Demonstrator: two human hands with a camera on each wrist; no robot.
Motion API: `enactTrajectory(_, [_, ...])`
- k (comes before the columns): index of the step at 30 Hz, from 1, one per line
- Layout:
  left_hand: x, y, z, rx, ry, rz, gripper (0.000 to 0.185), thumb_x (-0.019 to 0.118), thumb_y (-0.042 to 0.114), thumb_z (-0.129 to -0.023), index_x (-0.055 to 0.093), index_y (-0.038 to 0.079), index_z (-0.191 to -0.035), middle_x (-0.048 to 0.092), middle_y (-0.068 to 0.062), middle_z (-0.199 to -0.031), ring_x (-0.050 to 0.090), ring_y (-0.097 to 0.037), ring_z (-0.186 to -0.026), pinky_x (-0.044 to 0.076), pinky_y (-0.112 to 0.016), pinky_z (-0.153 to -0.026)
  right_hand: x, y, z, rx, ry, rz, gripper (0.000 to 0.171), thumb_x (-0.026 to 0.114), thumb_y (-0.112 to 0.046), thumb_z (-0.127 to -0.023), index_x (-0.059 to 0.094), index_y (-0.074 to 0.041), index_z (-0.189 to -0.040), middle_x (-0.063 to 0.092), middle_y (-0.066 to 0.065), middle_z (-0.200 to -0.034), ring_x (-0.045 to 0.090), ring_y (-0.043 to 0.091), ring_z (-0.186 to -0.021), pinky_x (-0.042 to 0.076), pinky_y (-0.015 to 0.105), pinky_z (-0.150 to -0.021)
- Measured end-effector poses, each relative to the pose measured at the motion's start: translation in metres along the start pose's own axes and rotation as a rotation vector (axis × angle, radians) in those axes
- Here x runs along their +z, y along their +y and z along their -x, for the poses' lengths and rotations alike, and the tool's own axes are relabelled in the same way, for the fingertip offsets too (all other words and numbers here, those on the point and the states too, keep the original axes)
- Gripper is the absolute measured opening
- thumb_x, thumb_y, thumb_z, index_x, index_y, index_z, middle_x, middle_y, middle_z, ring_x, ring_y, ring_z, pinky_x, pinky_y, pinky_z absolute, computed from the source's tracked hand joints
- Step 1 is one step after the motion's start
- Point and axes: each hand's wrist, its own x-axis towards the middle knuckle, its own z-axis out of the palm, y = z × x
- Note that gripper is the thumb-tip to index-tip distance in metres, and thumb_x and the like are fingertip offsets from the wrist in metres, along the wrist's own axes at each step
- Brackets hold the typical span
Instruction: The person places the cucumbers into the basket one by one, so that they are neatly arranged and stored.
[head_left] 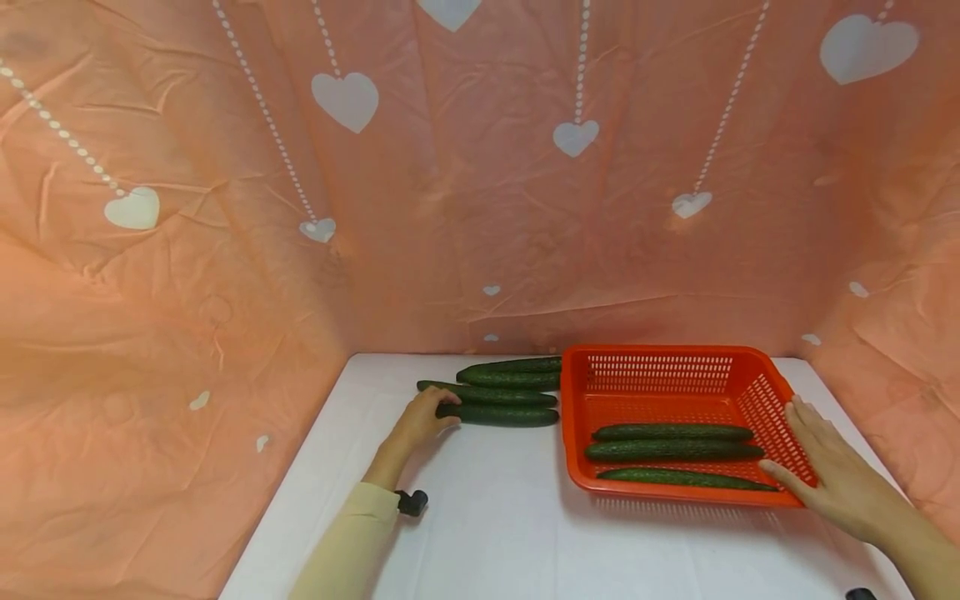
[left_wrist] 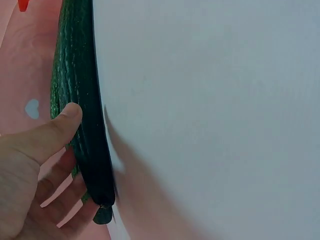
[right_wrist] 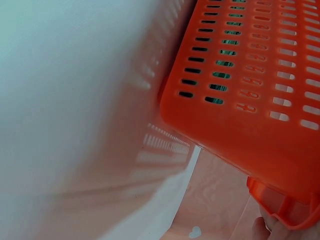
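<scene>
My left hand (head_left: 420,421) is at the left end of the nearest cucumber (head_left: 510,416) on the table. In the left wrist view, the thumb presses the side of this dark green cucumber (left_wrist: 82,75) and the fingers curl behind it, near its stem end. My right hand (head_left: 836,467) rests on the right rim of a red plastic basket (head_left: 567,425), its fingers extended along the outside and the thumb over the edge. Fingertips (right_wrist: 262,227) show beside the basket's rim in the right wrist view. Three cucumbers (head_left: 671,451) lie side by side in the front part of the basket.
Several more cucumbers (head_left: 513,379) lie parallel behind the one at my left hand, close to the basket's left side. The white table (head_left: 480,533) is bordered by an orange cloth (head_left: 465,250) with white hearts.
</scene>
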Motion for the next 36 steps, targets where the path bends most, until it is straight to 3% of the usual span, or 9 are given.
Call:
enactTrajectory(6, [0.0,-0.006,-0.002,0.012,-0.033,-0.017,0.031,0.086,0.01,-0.092,0.075,0.005,-0.121,0.07,-0.018,-0.123,0.063,-0.043,-0.123,0.047,-0.062,-0.11,0.001,0.001,0.0,-0.004,0.002,-0.003,0.096,0.069,-0.034,-0.105,0.009,0.009,-0.167,-0.002,0.029,-0.176,-0.013,0.033,-0.165,-0.021,0.013,-0.117])
enactTrajectory(12, [0.005,-0.009,0.0,0.073,-0.043,-0.082,0.031,0.087,0.012,-0.091,0.078,0.004,-0.119,0.07,-0.02,-0.117,0.064,-0.043,-0.116,0.05,-0.06,-0.106,0.001,0.001,-0.001,0.003,-0.013,-0.002,0.097,0.068,-0.036,-0.105,0.008,0.009,-0.167,-0.004,0.029,-0.176,-0.013,0.036,-0.165,-0.022,0.014,-0.116])
enactTrajectory(19, [0.005,-0.005,0.008,0.005,-0.071,0.035,0.031,0.082,0.012,-0.095,0.074,0.005,-0.124,0.074,-0.017,-0.125,0.068,-0.038,-0.124,0.053,-0.054,-0.108,0.0,0.001,-0.001,0.002,-0.01,-0.007,0.097,0.068,-0.035,-0.105,0.008,0.009,-0.167,-0.003,0.028,-0.176,-0.013,0.035,-0.165,-0.022,0.013,-0.116])
enactTrajectory(36, [-0.019,0.014,0.029,0.074,0.044,0.095,0.03,0.078,0.015,-0.1,0.074,0.011,-0.129,0.075,-0.013,-0.129,0.069,-0.037,-0.124,0.055,-0.054,-0.106,0.001,0.001,-0.001,0.017,-0.02,-0.015,0.096,0.067,-0.037,-0.106,0.008,0.009,-0.167,-0.004,0.029,-0.176,-0.012,0.039,-0.164,-0.023,0.017,-0.116])
